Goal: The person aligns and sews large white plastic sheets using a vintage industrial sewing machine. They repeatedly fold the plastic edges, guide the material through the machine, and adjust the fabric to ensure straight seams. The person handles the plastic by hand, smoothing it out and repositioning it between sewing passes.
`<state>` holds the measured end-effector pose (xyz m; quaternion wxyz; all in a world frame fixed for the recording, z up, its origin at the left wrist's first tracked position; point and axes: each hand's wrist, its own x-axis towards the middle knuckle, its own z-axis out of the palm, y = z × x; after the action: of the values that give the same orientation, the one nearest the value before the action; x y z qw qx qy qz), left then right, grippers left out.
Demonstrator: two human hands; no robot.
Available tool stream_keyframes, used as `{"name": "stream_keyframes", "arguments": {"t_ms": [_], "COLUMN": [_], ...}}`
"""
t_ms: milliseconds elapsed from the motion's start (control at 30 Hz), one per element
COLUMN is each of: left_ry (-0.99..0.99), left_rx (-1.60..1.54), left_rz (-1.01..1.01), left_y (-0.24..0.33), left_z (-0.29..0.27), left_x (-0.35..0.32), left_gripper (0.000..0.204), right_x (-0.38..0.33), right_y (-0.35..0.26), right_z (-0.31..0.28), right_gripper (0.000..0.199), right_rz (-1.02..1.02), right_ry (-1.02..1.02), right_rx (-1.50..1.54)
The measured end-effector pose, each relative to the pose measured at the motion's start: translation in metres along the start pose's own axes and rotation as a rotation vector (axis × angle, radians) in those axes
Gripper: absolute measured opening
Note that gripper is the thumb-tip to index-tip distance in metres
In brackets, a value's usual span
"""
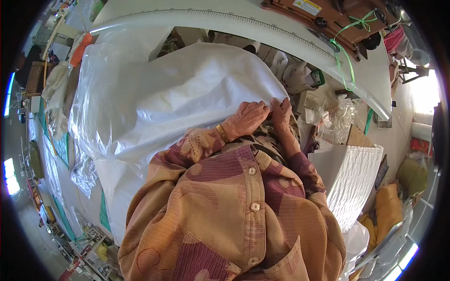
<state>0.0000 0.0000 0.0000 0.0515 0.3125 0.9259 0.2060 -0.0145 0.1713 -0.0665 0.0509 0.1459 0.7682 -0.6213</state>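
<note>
A large, shiny white sheet of cloth or plastic film (206,75) lies across my lap and spreads to the left. Its right edge passes under my hands. My left hand (248,121), with a gold-coloured band at the wrist, is closed, its curled fingers gripping that edge. Close beside it, my right hand (281,116) pinches the same edge between thumb and fingers. The two hands almost touch. Whatever lies beneath the fingertips is hidden. Below them, patterned dark and tan cloth (257,139) covers my lap.
Ahead runs a pale tabletop (225,21) with a ruler scale along its edge. A brown machine (342,18) stands on it, with green string (346,61) hanging down. Clear plastic (101,70) drapes at the left. A white box (351,180) stands at my right, near crumpled plastic bags (338,117).
</note>
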Motion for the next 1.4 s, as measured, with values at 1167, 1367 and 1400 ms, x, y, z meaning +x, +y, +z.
{"name": "stream_keyframes", "arguments": {"t_ms": [1167,1367,1400], "left_ry": [0.161,0.156,0.158], "left_rx": [-0.638,-0.658,-0.655], "left_rz": [-0.222,-0.241,-0.252], "left_y": [-0.019,-0.019,-0.019], "left_z": [0.022,0.023,0.022], "left_x": [0.014,0.015,0.015], "left_gripper": [0.017,0.017,0.017], "right_x": [-0.013,-0.007,-0.007], "right_y": [0.01,0.029,0.028], "right_z": [-0.018,-0.021,-0.02], "right_gripper": [0.018,0.027,0.026], "right_rz": [-0.014,-0.01,-0.005], "right_ry": [-0.344,-0.404,-0.399], "right_rx": [0.454,0.4,0.431]}}
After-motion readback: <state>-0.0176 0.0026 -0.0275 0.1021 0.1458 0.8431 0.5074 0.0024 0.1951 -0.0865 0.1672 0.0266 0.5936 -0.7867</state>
